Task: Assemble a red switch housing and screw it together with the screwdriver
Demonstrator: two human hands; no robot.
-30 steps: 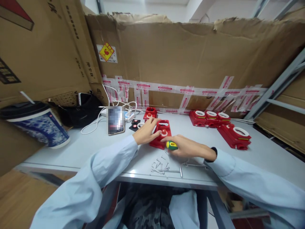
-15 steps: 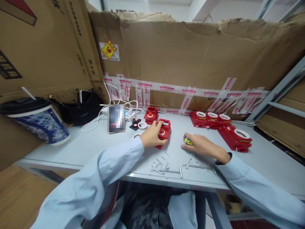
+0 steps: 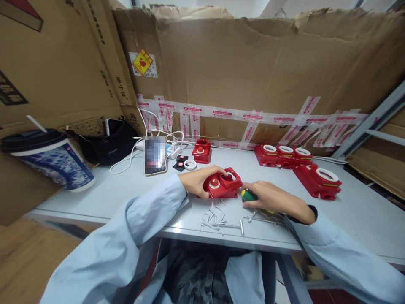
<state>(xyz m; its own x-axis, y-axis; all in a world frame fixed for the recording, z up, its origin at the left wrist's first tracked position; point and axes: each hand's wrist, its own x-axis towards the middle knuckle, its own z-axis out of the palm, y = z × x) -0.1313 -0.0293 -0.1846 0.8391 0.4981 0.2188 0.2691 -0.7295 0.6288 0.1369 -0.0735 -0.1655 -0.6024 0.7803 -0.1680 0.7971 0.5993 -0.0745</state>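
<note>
The red housing (image 3: pixel 224 188) sits between the 2 hands, its long axis running roughly left to right; the left hand (image 3: pixel 200 179) clasps its left end; the right hand (image 3: pixel 274 196), curled around a green-and-yellow handle (image 3: pixel 249 196), is just beside its right end; whether they touch, I cannot tell.
</note>
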